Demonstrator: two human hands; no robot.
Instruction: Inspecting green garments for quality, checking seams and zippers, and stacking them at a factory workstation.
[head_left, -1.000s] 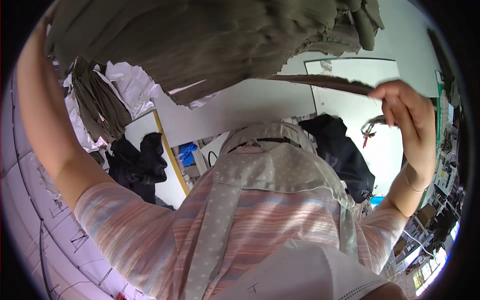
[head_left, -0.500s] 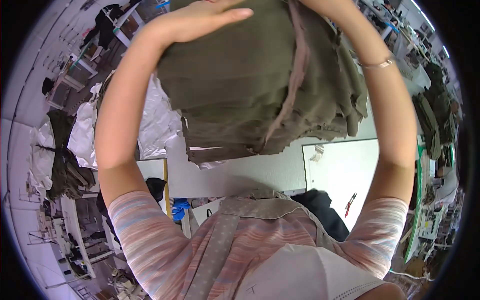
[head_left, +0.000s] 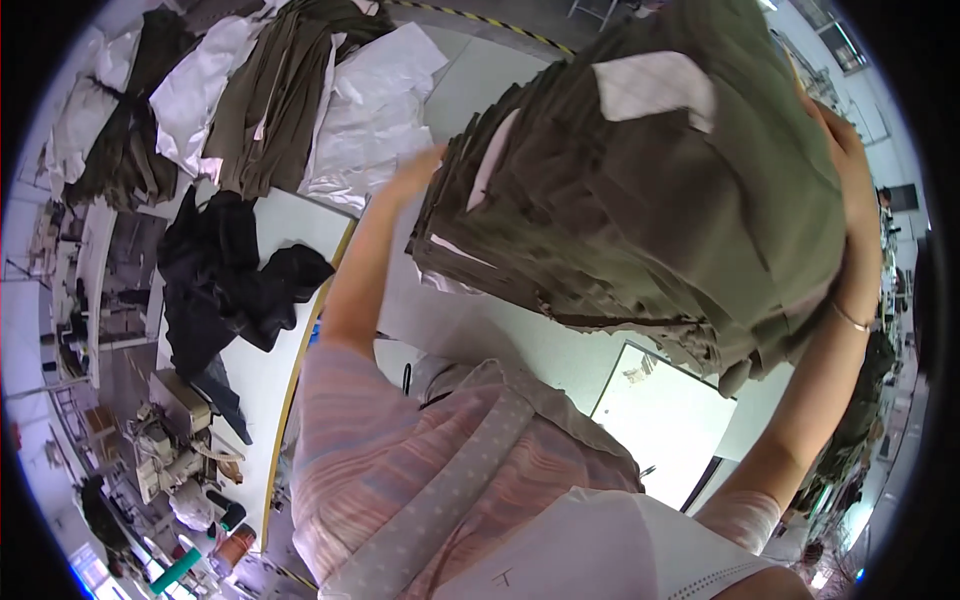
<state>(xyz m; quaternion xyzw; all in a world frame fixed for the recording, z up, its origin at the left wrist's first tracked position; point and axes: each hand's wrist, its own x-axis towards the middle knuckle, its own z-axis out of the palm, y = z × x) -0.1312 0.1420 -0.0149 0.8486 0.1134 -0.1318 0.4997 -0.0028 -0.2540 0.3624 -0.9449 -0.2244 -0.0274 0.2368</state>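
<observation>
1. Now my left hand [head_left: 418, 170] presses flat against the left side of the stack of olive cloth [head_left: 650, 190], and my right hand [head_left: 850, 190] wraps around its right side, both holding the load between them.
2. Half a second ago the stack sat straight overhead at twelve o'clock; it has swung toward one o'clock and tipped, so I judge it is on its way down from the carry.
3. White paper slips [head_left: 655, 85] poke out between the layers on top and at the left edge.
4. No bin or box shows near me. At ten o'clock a white table [head_left: 285, 225] bears a black garment [head_left: 225, 285].
5. At eleven o'clock lie more olive pieces [head_left: 265, 95] among white sheets [head_left: 375, 110].
</observation>
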